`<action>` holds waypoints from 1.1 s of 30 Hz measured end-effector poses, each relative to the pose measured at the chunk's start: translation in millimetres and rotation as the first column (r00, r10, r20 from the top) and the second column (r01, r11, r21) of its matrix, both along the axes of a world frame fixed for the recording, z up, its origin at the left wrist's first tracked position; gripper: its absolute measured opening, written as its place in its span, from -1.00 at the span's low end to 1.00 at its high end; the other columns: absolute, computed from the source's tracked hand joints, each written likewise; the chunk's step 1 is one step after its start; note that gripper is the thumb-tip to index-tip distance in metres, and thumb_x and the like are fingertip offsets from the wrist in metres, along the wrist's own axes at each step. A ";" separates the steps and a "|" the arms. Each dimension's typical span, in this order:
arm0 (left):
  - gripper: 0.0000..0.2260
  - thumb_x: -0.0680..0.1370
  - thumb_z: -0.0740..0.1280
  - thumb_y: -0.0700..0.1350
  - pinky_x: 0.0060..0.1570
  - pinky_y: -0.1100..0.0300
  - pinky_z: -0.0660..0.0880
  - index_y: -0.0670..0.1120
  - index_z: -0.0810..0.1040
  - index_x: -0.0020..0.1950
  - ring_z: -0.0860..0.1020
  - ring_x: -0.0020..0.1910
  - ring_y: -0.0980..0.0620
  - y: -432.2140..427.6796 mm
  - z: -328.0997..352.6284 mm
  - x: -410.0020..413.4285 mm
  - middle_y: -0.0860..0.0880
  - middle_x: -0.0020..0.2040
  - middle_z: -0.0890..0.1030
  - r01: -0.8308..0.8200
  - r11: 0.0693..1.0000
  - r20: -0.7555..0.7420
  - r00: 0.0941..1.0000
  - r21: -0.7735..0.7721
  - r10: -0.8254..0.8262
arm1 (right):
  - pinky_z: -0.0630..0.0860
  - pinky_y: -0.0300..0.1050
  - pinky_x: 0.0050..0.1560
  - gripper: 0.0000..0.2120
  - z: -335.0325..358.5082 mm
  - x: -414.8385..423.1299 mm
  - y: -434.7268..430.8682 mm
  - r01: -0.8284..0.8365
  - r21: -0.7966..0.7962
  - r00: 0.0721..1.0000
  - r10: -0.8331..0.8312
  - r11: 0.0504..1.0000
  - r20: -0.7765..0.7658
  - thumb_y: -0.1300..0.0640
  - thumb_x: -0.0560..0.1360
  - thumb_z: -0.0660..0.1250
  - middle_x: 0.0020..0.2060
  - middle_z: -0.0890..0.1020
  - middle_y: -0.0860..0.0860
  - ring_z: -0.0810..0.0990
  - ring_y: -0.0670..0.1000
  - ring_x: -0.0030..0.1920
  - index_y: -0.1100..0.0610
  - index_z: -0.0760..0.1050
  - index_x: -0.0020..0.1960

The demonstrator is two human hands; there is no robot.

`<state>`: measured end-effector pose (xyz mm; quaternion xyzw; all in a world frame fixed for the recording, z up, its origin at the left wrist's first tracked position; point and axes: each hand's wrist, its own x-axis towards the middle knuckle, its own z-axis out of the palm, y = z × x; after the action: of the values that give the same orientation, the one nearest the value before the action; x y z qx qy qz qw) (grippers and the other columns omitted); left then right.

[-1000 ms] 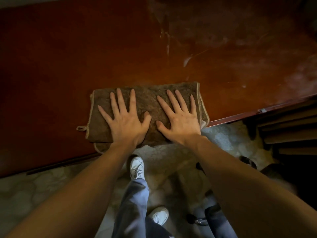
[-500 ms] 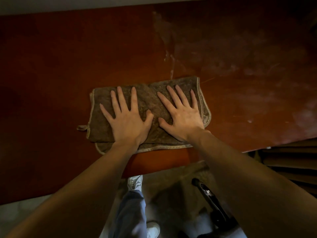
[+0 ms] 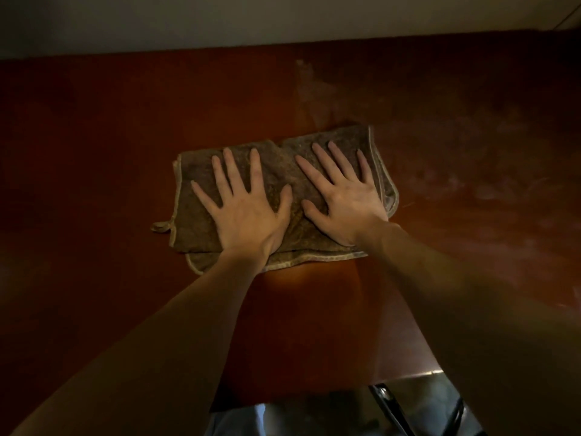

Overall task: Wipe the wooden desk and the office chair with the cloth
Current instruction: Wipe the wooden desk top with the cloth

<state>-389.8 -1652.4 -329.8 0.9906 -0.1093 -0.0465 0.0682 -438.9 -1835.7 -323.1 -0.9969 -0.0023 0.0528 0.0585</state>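
Folded brown cloth lay flat on the wooden desk, approx mid-surface, w/ both hands on top. The left hand sat on the cloth's left half and the right hand on its right half. Fingers were straight and spread, palms pressing down, neither hand curled round any fabric. A small hanging loop stuck out at the cloth's near-left corner. Right of the cloth the desk showed a pale dusty haze w/ streaks. Left of the cloth the wood looked darker and more even, tho the light was dim, so hard to say how clean. Judged from that, the desk wipe was underway, prob. partway at best: the haze right of the cloth looked not yet done, ditto the strip beyond the cloth up to the pale wall. Nearer than the cloth, past the desk edge, a black bar showed, poss. part of the office chair, couldn't tell. Nothing showed the chair as wiped, so that half seemed left. Sensible next move, imo: push the cloth rightward thru the haze.
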 end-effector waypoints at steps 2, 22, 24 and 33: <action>-0.24 0.58 -0.20 0.44 0.50 -0.44 -0.20 0.09 -0.18 0.68 -0.21 0.66 -0.17 -7.1 0.2 14.1 -0.15 0.69 -0.17 -0.001 1.000 -0.002 1.000 0.005 0.001 | -0.18 0.34 0.59 -0.32 -0.7 13.5 -6.3 -0.011 -0.001 1.000 0.011 1.000 0.007 -0.34 0.63 -0.07 0.68 -0.07 -0.02 -0.18 0.06 0.67 -0.17 -0.13 0.68; -0.21 0.54 -0.13 0.40 0.48 -0.46 -0.20 0.05 -0.09 0.69 -0.17 0.66 -0.21 -89.3 0.4 166.7 -0.19 0.68 -0.12 -0.018 1.000 0.029 0.999 -0.005 0.018 | -0.21 0.28 0.61 -0.31 3.1 171.8 -79.2 -0.018 -0.043 1.000 0.018 0.999 -0.016 -0.34 0.60 -0.10 0.68 -0.06 -0.06 -0.15 0.03 0.67 -0.19 -0.11 0.67; -0.22 0.54 -0.13 0.39 0.48 -0.46 -0.19 0.04 -0.08 0.69 -0.16 0.66 -0.21 -96.9 0.6 180.2 -0.20 0.68 -0.11 -0.018 1.000 0.034 0.999 -0.010 0.019 | -0.22 0.27 0.61 -0.32 4.5 186.8 -86.5 -0.022 -0.050 1.000 0.021 0.999 -0.023 -0.33 0.60 -0.09 0.68 -0.08 -0.06 -0.17 0.03 0.66 -0.19 -0.13 0.67; -0.24 0.56 -0.06 0.37 0.48 -0.48 -0.16 0.00 0.08 0.68 -0.05 0.66 -0.22 -119.9 -2.5 222.7 -0.23 0.67 0.03 -0.003 0.998 0.092 0.996 -0.059 0.008 | -0.13 0.26 0.61 -0.31 7.7 233.7 -106.6 -0.017 -0.020 0.999 0.016 1.000 -0.027 -0.31 0.58 -0.09 0.67 0.08 -0.03 -0.02 0.05 0.66 -0.17 -0.01 0.67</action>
<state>-167.1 -1772.4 -332.4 0.9895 -0.1109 0.0025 0.0923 -205.2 -1942.3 -315.4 -0.9966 -0.0093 0.0669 0.0478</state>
